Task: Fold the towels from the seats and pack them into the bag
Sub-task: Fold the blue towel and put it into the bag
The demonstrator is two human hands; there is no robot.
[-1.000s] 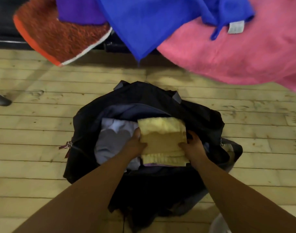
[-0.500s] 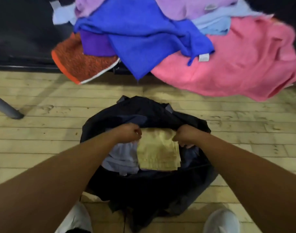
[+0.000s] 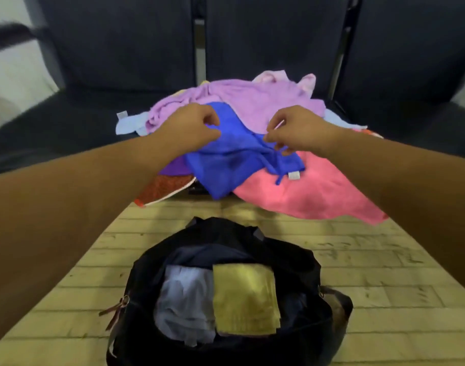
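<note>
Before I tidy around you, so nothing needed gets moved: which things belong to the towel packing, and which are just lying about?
Job: blue towel, pinched by left hand and right hand; lilac towel; pink towel; orange towel; bag; folded yellow towel inside it.
Lying about: floor; seat backs.

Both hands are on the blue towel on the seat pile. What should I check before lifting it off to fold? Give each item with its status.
1. Left hand pinches the blue towel: ok.
2. Right hand pinches the blue towel's other side: ok.
3. Blue towel lies over the pink towel, not under it: ok.
4. Blue towel is free of the lilac towel: cannot tell, as the two meet at its far edge.
5. Bag stands open on the floor: ok.
6. Room is left in the bag beside the folded yellow towel: cannot tell, it is too dark there.
</note>
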